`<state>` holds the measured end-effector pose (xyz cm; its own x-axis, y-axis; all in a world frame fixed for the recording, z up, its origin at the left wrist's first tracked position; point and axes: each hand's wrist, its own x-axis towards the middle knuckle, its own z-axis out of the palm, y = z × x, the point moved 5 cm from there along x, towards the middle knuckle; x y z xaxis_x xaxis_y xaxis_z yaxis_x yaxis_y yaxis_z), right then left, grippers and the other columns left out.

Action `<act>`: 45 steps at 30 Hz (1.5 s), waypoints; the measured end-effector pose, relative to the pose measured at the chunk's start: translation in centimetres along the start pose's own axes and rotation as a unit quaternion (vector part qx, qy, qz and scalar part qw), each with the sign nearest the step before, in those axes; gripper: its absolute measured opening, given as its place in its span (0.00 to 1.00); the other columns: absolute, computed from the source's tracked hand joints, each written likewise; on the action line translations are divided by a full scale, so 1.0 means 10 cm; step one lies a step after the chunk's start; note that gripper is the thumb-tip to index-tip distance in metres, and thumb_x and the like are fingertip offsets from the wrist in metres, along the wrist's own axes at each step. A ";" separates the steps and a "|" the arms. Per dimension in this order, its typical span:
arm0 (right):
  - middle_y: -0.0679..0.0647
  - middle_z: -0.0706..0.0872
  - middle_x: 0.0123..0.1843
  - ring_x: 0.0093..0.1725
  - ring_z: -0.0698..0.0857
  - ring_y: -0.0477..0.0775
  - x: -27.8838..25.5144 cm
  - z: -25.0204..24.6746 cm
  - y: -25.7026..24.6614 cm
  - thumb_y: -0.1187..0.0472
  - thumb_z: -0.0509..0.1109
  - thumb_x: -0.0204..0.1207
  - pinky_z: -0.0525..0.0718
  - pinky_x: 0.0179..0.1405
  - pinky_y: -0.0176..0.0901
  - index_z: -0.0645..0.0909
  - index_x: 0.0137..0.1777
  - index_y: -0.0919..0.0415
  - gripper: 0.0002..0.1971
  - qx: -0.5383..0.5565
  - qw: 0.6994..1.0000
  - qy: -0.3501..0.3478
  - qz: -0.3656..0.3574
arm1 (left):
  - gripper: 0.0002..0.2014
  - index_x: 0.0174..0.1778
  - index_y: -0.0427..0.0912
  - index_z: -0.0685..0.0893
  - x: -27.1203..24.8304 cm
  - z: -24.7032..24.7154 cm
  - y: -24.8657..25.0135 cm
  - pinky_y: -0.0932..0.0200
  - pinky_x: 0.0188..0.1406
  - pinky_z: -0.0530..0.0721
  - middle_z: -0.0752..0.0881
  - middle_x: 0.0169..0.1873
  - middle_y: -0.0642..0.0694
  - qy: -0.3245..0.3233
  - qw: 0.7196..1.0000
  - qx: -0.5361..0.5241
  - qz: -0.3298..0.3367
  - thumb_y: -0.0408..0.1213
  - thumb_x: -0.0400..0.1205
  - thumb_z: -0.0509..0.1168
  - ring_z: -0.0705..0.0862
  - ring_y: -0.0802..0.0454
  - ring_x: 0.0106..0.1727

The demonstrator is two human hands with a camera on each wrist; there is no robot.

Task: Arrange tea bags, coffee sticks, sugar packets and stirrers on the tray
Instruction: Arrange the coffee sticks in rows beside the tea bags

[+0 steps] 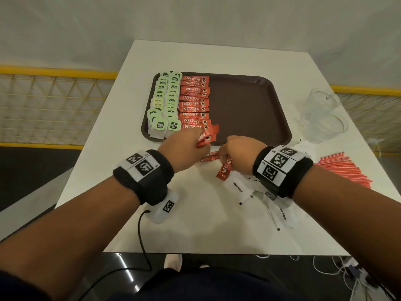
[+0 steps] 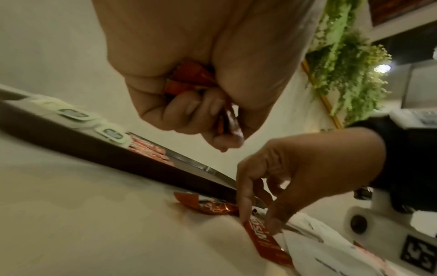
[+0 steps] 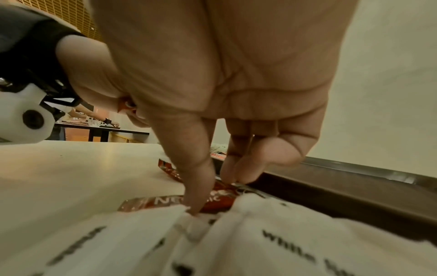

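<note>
The brown tray (image 1: 249, 105) sits on the white desk (image 1: 195, 224), and its left part is filled. Two columns of green-tagged tea bags (image 1: 166, 101) run along the left edge, and just right of them lies a column of red coffee sticks (image 1: 195, 101), stacked near to far. The right half of the tray is bare.

The left hand (image 1: 184, 148) hovers at the tray's near edge, its grip clenched round a small bunch of coffee sticks (image 2: 189, 82), apparently about to extend the red column. The right hand (image 1: 240, 153) reaches down just off the tray's near rim, its fingers (image 3: 196, 177) pinching a loose coffee stick (image 1: 224, 169) that lies partly over the sugar packets (image 1: 249, 192). One more stick (image 1: 209, 157) lies on the desk between the hands.

I judge the task about half done: tea is placed, coffee nearly so. The sugar packets are heaped on the near right of the desk, and the red stirrers (image 1: 345, 170) lie further right, neither yet on the tray. Clear glasses (image 1: 321, 114) stand right of the tray.
</note>
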<state>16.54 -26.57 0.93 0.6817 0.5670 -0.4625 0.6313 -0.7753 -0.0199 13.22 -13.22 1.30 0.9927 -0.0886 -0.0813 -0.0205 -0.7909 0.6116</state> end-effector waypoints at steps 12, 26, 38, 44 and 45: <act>0.54 0.82 0.51 0.50 0.85 0.57 0.07 0.05 0.05 0.64 0.68 0.76 0.78 0.45 0.43 0.86 0.52 0.58 0.08 0.036 0.998 0.047 0.013 | 0.12 0.56 0.42 0.85 0.24 0.28 -0.01 0.55 0.47 0.79 0.87 0.47 0.44 -0.083 0.973 0.214 0.020 0.45 0.83 0.67 0.84 0.44 0.47; 0.50 0.83 0.44 0.48 0.78 0.56 -0.20 -0.43 0.24 0.56 0.61 0.83 0.77 0.46 0.50 0.81 0.53 0.52 0.07 0.071 0.973 0.218 0.006 | 0.13 0.49 0.33 0.83 0.19 -0.15 -0.14 0.57 0.37 0.79 0.87 0.42 0.38 -0.049 0.990 -0.122 -0.044 0.39 0.87 0.60 0.81 0.48 0.39; 0.52 0.78 0.46 0.48 0.81 0.54 0.04 -0.76 -0.05 0.60 0.65 0.83 0.73 0.45 0.41 0.86 0.61 0.55 0.11 0.151 0.938 0.306 -0.058 | 0.19 0.50 0.47 0.84 0.30 -0.41 -0.29 0.64 0.23 0.67 0.78 0.20 0.59 -0.037 0.914 -0.380 -0.137 0.60 0.82 0.64 0.72 0.63 0.20; 0.48 0.75 0.50 0.48 0.76 0.46 0.15 -0.95 -0.13 0.56 0.66 0.83 0.70 0.50 0.35 0.84 0.64 0.53 0.13 0.193 0.923 0.324 -0.072 | 0.09 0.47 0.44 0.82 0.39 -0.56 -0.46 0.66 0.19 0.62 0.73 0.25 0.52 -0.036 0.854 -0.489 -0.175 0.47 0.83 0.70 0.62 0.58 0.22; 0.47 0.76 0.51 0.49 0.77 0.45 0.17 -0.96 -0.12 0.53 0.66 0.82 0.71 0.51 0.36 0.82 0.66 0.51 0.14 0.207 0.924 0.313 -0.068 | 0.08 0.48 0.44 0.82 0.41 -0.62 -0.48 0.66 0.18 0.63 0.75 0.25 0.53 -0.013 0.858 -0.486 -0.164 0.45 0.83 0.70 0.64 0.59 0.22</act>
<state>20.48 -21.96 8.64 0.7680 0.6171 0.1712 0.6205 -0.6509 -0.4374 18.16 -6.05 2.95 0.9231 0.0193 -0.3842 0.3804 0.1025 0.9191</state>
